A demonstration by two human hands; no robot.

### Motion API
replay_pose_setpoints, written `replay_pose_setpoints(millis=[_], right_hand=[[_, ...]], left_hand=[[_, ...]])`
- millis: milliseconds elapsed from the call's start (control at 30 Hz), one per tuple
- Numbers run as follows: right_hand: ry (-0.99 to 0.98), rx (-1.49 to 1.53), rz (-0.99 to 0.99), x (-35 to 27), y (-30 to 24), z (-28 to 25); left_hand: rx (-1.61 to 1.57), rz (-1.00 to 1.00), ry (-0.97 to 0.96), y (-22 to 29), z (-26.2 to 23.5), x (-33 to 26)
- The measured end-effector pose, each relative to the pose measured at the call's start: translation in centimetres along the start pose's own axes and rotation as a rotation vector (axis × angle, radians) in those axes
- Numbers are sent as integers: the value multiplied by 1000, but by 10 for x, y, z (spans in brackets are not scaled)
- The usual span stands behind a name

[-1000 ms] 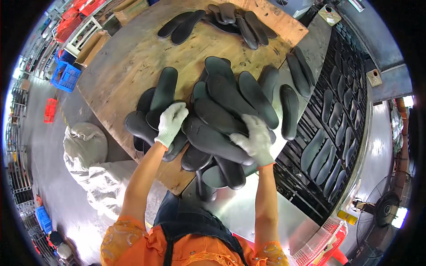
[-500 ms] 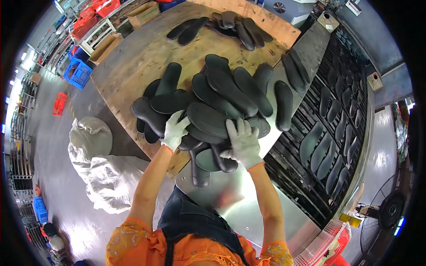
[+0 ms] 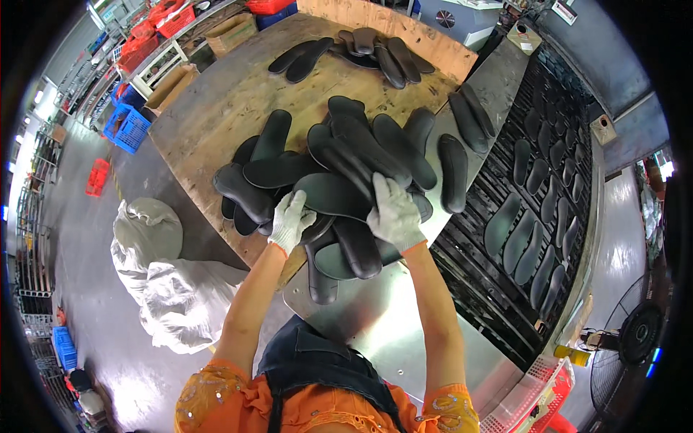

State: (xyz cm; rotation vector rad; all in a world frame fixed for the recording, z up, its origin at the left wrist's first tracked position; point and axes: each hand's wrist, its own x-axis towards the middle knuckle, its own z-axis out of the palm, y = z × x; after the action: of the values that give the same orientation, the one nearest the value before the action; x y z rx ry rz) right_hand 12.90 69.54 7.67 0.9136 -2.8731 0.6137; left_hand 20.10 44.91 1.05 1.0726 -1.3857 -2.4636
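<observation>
A black shoe insole (image 3: 332, 195) lies sideways between my hands, over a loose heap of similar insoles. My left hand (image 3: 290, 219), in a white knit glove, grips its left end with thumb and fingers. At its right end my right hand (image 3: 395, 214), gloved alike, is closed around the edge; the fingertips are partly hidden. Just below, another black insole (image 3: 356, 247) points toward me across a greenish insole (image 3: 333, 260). More insoles (image 3: 368, 148) are piled right beyond my hands, overlapping at many angles.
The heap rests on a worn wooden table (image 3: 195, 130) with a metal plate (image 3: 375, 317) at its near edge. To the right, a slatted black conveyor (image 3: 469, 252) carries rows of insoles. White sacks (image 3: 184, 303) sit on the floor at left. A fan (image 3: 639, 328) stands at lower right.
My right hand has gone from lying spread over the insoles to closing on one insole's right end. The held insole's face has tilted, and the black insole below it shows more fully.
</observation>
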Motion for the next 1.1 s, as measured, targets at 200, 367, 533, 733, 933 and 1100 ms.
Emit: replay_pose_setpoints(millis=[200, 367, 533, 733, 933, 1100], right_hand=[[-76, 113, 403, 26, 35, -3], [-174, 685, 376, 13, 28, -29], [-428, 964, 364, -9, 20, -12], [-263, 1471, 529, -68, 5, 9], [15, 1823, 725, -148, 4, 38], [288, 1975, 805, -191, -22, 48]], left_hand=[[47, 11, -68, -2, 12, 8], [19, 73, -213, 7, 10, 8], [77, 84, -389, 9, 21, -7], [645, 364, -245, 31, -18, -27], [1189, 870, 3, 79, -62, 33], [1543, 773, 14, 97, -48, 81]])
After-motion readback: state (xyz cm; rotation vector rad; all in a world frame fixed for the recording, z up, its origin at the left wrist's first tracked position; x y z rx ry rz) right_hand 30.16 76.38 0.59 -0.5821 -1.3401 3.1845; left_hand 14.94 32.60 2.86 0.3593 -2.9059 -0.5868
